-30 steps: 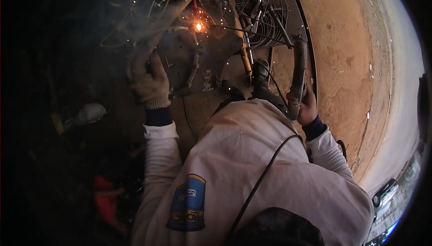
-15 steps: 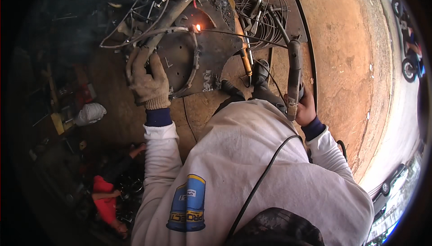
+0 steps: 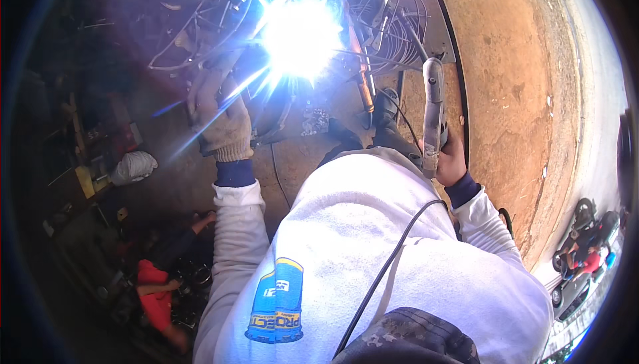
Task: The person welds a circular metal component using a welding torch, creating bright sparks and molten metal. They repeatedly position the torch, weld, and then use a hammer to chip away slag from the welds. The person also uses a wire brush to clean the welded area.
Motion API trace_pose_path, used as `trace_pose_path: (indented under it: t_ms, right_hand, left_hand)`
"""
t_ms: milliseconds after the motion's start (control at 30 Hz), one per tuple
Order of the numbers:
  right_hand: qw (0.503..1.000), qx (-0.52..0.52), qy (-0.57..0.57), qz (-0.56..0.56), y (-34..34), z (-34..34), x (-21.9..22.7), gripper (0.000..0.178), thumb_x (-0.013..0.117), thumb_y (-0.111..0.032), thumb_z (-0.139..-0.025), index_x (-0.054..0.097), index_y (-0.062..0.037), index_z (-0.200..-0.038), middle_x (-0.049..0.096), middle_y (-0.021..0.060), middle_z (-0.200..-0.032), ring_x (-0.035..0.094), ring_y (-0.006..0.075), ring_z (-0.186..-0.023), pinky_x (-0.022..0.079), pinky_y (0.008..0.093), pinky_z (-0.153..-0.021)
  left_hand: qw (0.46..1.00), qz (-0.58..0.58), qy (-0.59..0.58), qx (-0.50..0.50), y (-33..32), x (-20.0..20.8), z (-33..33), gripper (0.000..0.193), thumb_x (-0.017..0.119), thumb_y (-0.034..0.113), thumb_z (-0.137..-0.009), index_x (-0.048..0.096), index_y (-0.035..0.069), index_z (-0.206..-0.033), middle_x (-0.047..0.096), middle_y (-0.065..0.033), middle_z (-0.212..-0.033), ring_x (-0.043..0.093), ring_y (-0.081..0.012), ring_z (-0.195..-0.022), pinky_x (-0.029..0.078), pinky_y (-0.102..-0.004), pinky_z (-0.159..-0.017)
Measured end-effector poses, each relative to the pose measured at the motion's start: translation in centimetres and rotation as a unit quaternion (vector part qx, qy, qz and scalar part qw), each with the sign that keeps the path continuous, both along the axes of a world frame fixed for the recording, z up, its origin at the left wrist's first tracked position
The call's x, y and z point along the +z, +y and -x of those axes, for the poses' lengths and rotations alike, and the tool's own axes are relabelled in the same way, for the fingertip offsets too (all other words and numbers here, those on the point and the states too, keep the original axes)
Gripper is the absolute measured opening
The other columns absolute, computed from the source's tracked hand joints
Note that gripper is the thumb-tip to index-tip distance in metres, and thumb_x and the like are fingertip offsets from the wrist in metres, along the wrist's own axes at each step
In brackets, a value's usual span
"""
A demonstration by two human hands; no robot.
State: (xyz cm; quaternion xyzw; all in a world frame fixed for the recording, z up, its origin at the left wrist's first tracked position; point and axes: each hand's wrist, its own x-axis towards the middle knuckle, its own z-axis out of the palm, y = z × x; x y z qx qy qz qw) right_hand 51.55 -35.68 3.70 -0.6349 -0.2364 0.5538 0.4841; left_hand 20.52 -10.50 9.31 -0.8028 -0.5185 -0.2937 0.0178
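A blinding white-blue welding arc (image 3: 301, 36) burns above the metal table (image 3: 316, 122), its glare hiding the joint. My right hand (image 3: 454, 158), bare, grips a grey electrode holder (image 3: 434, 94). From the holder's far end, a thin welding rod (image 3: 393, 61) runs left into the glare. My left hand (image 3: 223, 124), in a knitted work glove, is closed around the near end of a metal tube (image 3: 225, 61), left of the arc. Bent thin metal bars (image 3: 174, 66) join up beside the tube. A curved metal strip (image 3: 287, 108) comes down from the arc toward me.
Right of the arc lie a wire coil (image 3: 406, 28) and an orange-handled tool (image 3: 366, 91). A black cable (image 3: 373, 291) crosses my shirt. At lower left, a person in red (image 3: 154, 294) works near a white bag (image 3: 134, 168). A motorbike rider (image 3: 587, 263) is outside at right.
The small orange glow at the rod's tip has become a bright arc with long rays. Both my hands stay nearly in place. Outside, the motorbike seen at upper right is now lower right.
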Motion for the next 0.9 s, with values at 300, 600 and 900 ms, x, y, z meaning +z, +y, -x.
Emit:
trace_pose_path:
  t_ms: [300, 600, 900]
  right_hand:
    - [0.999, -0.047, -0.006, -0.022, -1.3, 0.5, -2.2, 0.028, 0.071, -0.006, -0.086, 0.057, -0.0029, -0.110, 0.059, -0.0009, -0.089, 0.054, 0.0089, -0.077, 0.045, 0.0263, -0.069]
    - [0.997, -0.020, 0.037, -0.057, -1.4, -0.8, -1.8, 0.050, 0.061, 0.008, -0.087, 0.045, 0.0045, -0.135, 0.061, 0.0126, -0.124, 0.060, 0.0211, -0.114, 0.048, 0.0362, -0.099]
    - [0.999, -0.009, 0.037, -0.037, -0.7, 0.1, -0.4, 0.047, 0.066, 0.001, -0.086, 0.048, 0.0038, -0.129, 0.061, 0.0087, -0.113, 0.059, 0.0166, -0.102, 0.048, 0.0314, -0.090]
  left_hand:
    - [0.998, -0.027, -0.030, -0.041, 0.6, -0.6, 0.3, 0.022, 0.069, 0.015, -0.090, 0.069, 0.004, -0.109, 0.068, -0.0149, -0.110, 0.063, -0.0297, -0.107, 0.051, -0.0398, -0.093]
    - [0.999, 0.014, -0.050, -0.004, 0.2, 0.1, -0.3, 0.022, 0.066, 0.018, -0.091, 0.069, 0.002, -0.106, 0.067, -0.0165, -0.111, 0.062, -0.0313, -0.107, 0.050, -0.0406, -0.092]
    - [0.999, 0.006, -0.047, 0.021, -0.2, -0.1, -0.3, 0.023, 0.068, 0.013, -0.086, 0.069, 0.001, -0.106, 0.065, -0.0174, -0.116, 0.061, -0.0318, -0.107, 0.050, -0.0407, -0.092]
